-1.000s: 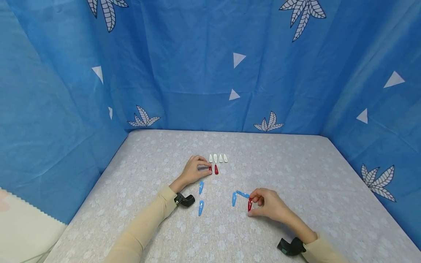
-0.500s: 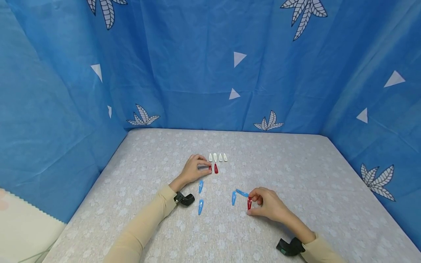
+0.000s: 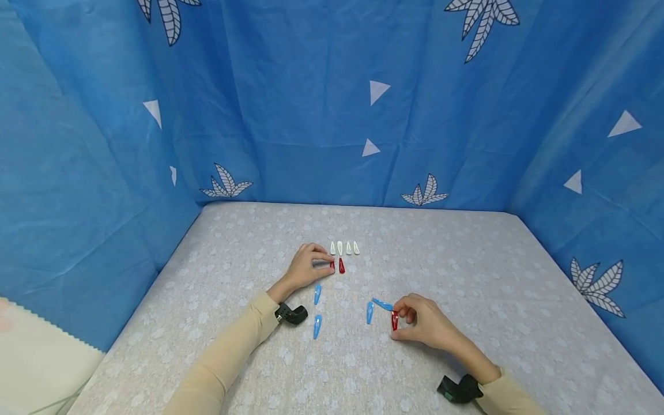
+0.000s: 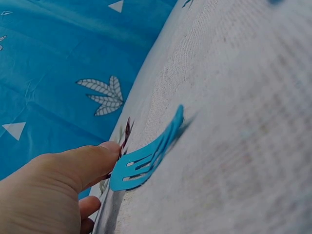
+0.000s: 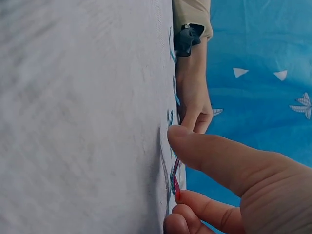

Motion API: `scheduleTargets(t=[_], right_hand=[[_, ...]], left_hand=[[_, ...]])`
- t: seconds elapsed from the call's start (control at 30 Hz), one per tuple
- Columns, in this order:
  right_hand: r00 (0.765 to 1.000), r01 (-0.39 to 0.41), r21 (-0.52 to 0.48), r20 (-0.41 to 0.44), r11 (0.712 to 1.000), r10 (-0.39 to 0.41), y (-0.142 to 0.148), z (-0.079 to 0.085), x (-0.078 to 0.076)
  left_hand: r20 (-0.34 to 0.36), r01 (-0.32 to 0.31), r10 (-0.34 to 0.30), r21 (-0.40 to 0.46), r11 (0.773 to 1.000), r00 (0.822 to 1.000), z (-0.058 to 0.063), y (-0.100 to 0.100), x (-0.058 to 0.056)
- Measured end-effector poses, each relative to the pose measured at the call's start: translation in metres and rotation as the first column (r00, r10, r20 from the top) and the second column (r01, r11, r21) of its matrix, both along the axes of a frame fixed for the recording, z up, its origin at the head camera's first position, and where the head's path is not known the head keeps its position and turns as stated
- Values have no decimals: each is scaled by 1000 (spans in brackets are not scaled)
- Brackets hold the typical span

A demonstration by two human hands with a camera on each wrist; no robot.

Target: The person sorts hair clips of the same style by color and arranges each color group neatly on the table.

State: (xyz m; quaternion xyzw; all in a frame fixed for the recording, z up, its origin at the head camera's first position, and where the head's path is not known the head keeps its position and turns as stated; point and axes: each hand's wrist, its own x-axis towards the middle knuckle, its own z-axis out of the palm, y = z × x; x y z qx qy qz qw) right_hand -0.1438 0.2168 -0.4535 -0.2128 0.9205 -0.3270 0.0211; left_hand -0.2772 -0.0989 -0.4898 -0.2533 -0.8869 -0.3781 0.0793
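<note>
At the near end of a short row, my left hand (image 3: 305, 268) pinches a red snap hair clip (image 3: 332, 266) between thumb and fingers, low over the cloth. A second red hair clip (image 3: 342, 266) lies just right of it, below several white hair clips (image 3: 339, 248) set side by side. My right hand (image 3: 426, 324) holds another red hair clip (image 3: 395, 321) by its two ends, thumb at the near end. Touching distance from those fingertips lies a slanted blue hair clip (image 3: 383, 304). In the left wrist view a blue hair clip (image 4: 146, 163) stands out close to the thumb.
Left of the right hand lies an upright-pointing blue hair clip (image 3: 369, 312). Two more blue clips, a far one (image 3: 317, 294) and a near one (image 3: 317, 327), lie beside the left wrist. A patterned grey cloth (image 3: 249, 230) covers the table, with blue curtains (image 3: 311, 115) around it.
</note>
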Motion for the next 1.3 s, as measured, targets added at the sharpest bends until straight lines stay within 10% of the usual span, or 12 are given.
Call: scheduleTargets(t=[0.57,1.3], right_hand=[[999,-41,-22,-14,999,41,2,17,-8],[999,-27,-92,-31,995,24,-22,45,-72]], left_hand=[[-18,-3,3,1,1000,1000,2,1,3],[-5,-9,9,-9,1000,1000,0,1,3]])
